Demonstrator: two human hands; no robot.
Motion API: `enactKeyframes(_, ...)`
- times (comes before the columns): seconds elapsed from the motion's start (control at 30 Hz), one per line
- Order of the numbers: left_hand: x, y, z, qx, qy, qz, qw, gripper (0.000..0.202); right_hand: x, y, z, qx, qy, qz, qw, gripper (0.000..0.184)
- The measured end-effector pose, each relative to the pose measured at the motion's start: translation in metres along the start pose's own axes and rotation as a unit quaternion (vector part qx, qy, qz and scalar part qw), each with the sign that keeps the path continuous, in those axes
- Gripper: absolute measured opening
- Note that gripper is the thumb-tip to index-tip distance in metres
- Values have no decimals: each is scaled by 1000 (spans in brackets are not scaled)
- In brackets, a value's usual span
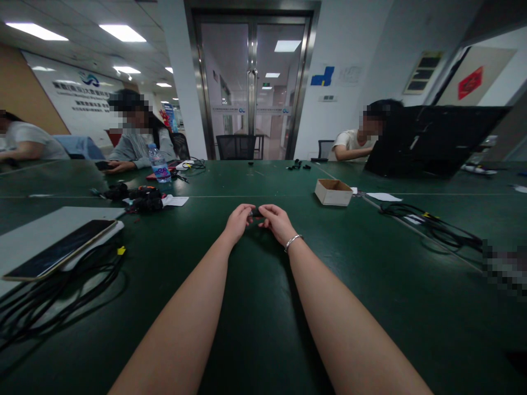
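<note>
Both my arms reach forward over the dark green table. My left hand and my right hand meet just above its surface, with a small black object pinched between them. The thumb and fingers of each hand close on one end of it. It is too small and too covered by fingers for me to tell its kind. A silver bracelet circles my right wrist.
An open cardboard box stands to the right, near a black cable. At left lie a phone, more coiled cables and a water bottle. Small black pieces lie farther back. Other people sit across the table.
</note>
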State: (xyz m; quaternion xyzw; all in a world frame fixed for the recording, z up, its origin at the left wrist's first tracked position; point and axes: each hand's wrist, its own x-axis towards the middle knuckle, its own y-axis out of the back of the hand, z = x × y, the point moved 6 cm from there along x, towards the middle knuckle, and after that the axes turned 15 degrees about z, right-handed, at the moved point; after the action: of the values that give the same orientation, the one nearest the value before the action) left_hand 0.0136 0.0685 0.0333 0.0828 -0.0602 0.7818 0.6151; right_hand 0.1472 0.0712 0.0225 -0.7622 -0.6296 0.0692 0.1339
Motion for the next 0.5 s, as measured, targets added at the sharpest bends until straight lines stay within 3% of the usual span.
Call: enactKeyframes(0.5, -2, 0, 3, -8, -2, -8, 1000, 19, 0, 1, 1, 7, -2, 0, 1000, 31)
